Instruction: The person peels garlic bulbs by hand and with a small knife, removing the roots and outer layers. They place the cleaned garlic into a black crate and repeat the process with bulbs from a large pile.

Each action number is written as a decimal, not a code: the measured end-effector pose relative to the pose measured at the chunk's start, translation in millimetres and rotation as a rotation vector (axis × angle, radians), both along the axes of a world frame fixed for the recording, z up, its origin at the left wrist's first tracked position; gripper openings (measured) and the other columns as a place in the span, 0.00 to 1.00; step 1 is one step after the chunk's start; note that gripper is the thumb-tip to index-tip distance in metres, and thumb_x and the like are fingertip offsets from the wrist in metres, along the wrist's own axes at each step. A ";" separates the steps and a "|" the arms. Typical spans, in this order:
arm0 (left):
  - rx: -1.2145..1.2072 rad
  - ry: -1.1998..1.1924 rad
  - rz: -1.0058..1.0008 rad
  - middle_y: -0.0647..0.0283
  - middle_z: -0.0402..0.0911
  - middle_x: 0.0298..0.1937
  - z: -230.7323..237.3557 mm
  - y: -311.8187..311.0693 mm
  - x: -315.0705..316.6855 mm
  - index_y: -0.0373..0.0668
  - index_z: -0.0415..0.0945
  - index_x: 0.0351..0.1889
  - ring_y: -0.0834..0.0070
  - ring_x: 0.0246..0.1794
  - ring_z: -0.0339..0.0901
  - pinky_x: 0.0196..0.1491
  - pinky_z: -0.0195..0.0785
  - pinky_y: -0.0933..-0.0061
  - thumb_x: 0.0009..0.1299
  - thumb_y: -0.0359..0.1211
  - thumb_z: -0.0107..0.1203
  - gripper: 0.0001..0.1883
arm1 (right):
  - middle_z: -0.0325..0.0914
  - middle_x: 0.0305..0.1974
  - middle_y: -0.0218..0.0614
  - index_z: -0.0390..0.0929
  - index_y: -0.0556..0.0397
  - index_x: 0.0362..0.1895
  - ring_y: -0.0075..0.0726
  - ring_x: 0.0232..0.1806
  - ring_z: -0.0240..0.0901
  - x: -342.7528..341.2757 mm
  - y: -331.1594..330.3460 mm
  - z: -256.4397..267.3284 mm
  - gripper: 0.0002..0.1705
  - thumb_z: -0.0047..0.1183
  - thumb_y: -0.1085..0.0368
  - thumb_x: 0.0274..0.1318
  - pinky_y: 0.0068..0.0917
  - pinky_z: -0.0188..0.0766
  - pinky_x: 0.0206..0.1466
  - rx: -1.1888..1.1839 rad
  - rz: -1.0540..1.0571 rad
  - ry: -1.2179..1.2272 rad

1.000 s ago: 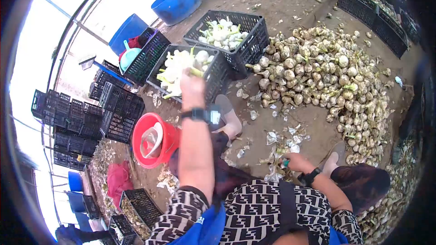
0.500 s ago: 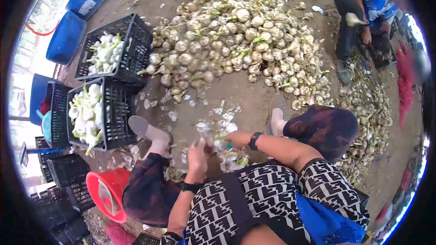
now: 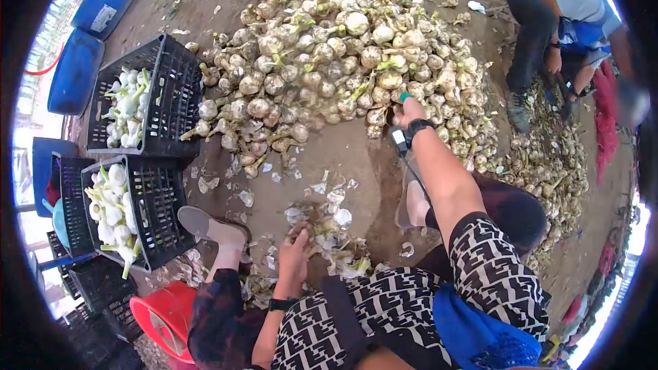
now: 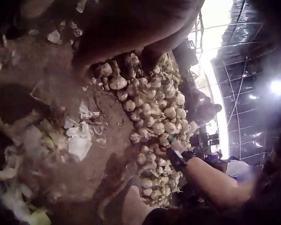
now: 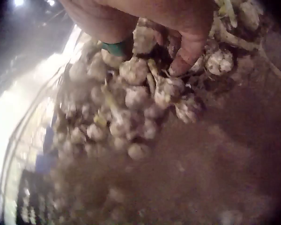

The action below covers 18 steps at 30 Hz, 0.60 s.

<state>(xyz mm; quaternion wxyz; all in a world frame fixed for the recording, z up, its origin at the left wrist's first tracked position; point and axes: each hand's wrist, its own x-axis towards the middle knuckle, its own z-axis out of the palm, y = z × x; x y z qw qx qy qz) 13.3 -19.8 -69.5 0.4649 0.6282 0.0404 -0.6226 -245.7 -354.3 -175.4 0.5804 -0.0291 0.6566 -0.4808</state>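
Observation:
My right hand (image 3: 409,111) reaches to the near edge of a heap of unpeeled garlic bulbs (image 3: 356,24). In the right wrist view its thumb, wrapped in a green band (image 5: 114,48), and its fingers (image 5: 187,58) are spread apart over the bulbs. One fingertip rests against a garlic bulb (image 5: 168,89) with a stalk. My left hand (image 3: 293,253) hangs with loosely bent fingers over papery garlic skins (image 3: 336,260) on the ground between my feet, holding nothing. Its fingers look dark and blurred in the left wrist view.
Two black crates of whitish garlic, a near crate (image 3: 161,212) and a farther crate (image 3: 154,123), stand at left. A red bucket (image 3: 179,301) is beside my left leg. Blue tubs (image 3: 75,72) line the far left. Another person (image 3: 555,27) bends over at the upper right.
My left hand has come back from above the near crate to between my feet. My right hand has moved from the scraps out to the heap. The head view has swung right.

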 end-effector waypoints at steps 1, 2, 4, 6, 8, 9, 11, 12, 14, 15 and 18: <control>-0.014 0.020 -0.012 0.67 0.74 0.41 2.5 -3.9 -1.4 0.39 0.70 0.46 0.79 0.41 0.70 0.42 0.64 0.76 0.66 0.29 0.48 0.11 | 0.63 0.28 0.33 0.69 0.53 0.34 0.33 0.30 0.62 -0.8 -3.3 -9.5 0.08 0.49 0.63 0.52 0.29 0.66 0.22 0.006 0.004 -0.004; -0.029 0.040 -0.026 0.67 0.73 0.42 4.7 -4.9 -1.8 0.39 0.70 0.47 0.78 0.42 0.70 0.42 0.64 0.75 0.66 0.29 0.48 0.12 | 0.64 0.28 0.33 0.69 0.53 0.34 0.33 0.29 0.62 -3.4 -4.6 -19.7 0.08 0.48 0.63 0.52 0.28 0.68 0.24 0.007 -0.019 -0.015; -0.059 0.053 -0.054 0.66 0.73 0.43 0.6 -2.5 -1.0 0.39 0.69 0.48 0.78 0.42 0.69 0.43 0.65 0.75 0.66 0.29 0.48 0.12 | 0.68 0.29 0.31 0.70 0.52 0.35 0.31 0.30 0.63 -4.3 2.1 -22.5 0.07 0.48 0.63 0.53 0.28 0.71 0.28 -0.011 -0.034 -0.088; -0.097 0.070 -0.084 0.66 0.73 0.44 -2.6 -0.6 -2.7 0.40 0.68 0.49 0.78 0.43 0.69 0.44 0.65 0.74 0.66 0.30 0.48 0.13 | 0.69 0.31 0.31 0.71 0.50 0.36 0.31 0.33 0.66 -3.1 25.2 -15.1 0.08 0.48 0.63 0.52 0.28 0.72 0.30 -0.051 0.001 -0.205; -0.089 0.065 -0.082 0.65 0.72 0.46 -1.8 0.3 -7.0 0.39 0.67 0.51 0.77 0.46 0.69 0.46 0.64 0.74 0.66 0.29 0.47 0.14 | 0.70 0.34 0.32 0.71 0.50 0.39 0.31 0.36 0.69 10.1 64.1 5.2 0.10 0.48 0.62 0.53 0.26 0.74 0.33 -0.194 0.146 -0.408; -0.095 0.061 -0.080 0.65 0.72 0.46 0.2 -0.5 -9.0 0.39 0.67 0.51 0.77 0.46 0.69 0.46 0.64 0.74 0.66 0.29 0.47 0.14 | 0.70 0.35 0.33 0.70 0.51 0.39 0.31 0.34 0.69 22.0 85.4 14.0 0.09 0.47 0.64 0.54 0.26 0.74 0.33 -0.188 0.165 -0.473; -0.190 0.011 -0.179 0.61 0.69 0.50 7.4 -4.5 -12.4 0.38 0.61 0.57 0.74 0.51 0.66 0.50 0.62 0.73 0.66 0.30 0.47 0.20 | 0.71 0.40 0.36 0.67 0.53 0.46 0.36 0.39 0.69 42.7 135.2 17.9 0.13 0.42 0.65 0.57 0.32 0.71 0.41 -0.183 0.318 -0.713; -0.188 -0.002 -0.161 0.61 0.69 0.50 12.9 -5.6 -16.0 0.38 0.61 0.57 0.74 0.51 0.66 0.50 0.62 0.73 0.66 0.30 0.47 0.20 | 0.71 0.40 0.37 0.68 0.54 0.43 0.37 0.40 0.69 60.5 161.6 46.1 0.11 0.40 0.66 0.57 0.32 0.70 0.42 -0.096 0.451 -0.809; -0.345 -0.129 -0.064 0.59 0.71 0.49 24.1 -8.9 -22.6 0.38 0.45 0.65 0.74 0.50 0.68 0.50 0.63 0.75 0.68 0.30 0.45 0.29 | 0.72 0.42 0.38 0.69 0.54 0.43 0.37 0.40 0.70 90.7 212.4 62.8 0.11 0.42 0.66 0.56 0.33 0.68 0.45 -0.070 0.688 -0.852; -0.339 -0.149 -0.040 0.59 0.71 0.49 35.0 -8.8 -22.6 0.38 0.45 0.65 0.74 0.50 0.68 0.50 0.63 0.75 0.68 0.30 0.45 0.29 | 0.72 0.43 0.37 0.69 0.54 0.43 0.37 0.41 0.70 104.5 230.9 89.9 0.11 0.42 0.66 0.56 0.32 0.68 0.46 -0.057 0.790 -0.798; -0.445 -0.293 -0.147 0.61 0.70 0.47 57.4 3.3 -22.3 0.39 0.43 0.65 0.78 0.44 0.69 0.43 0.65 0.81 0.68 0.28 0.44 0.30 | 0.73 0.43 0.37 0.69 0.57 0.44 0.37 0.42 0.71 116.1 261.2 150.1 0.13 0.45 0.67 0.55 0.31 0.67 0.47 -0.240 1.050 -0.529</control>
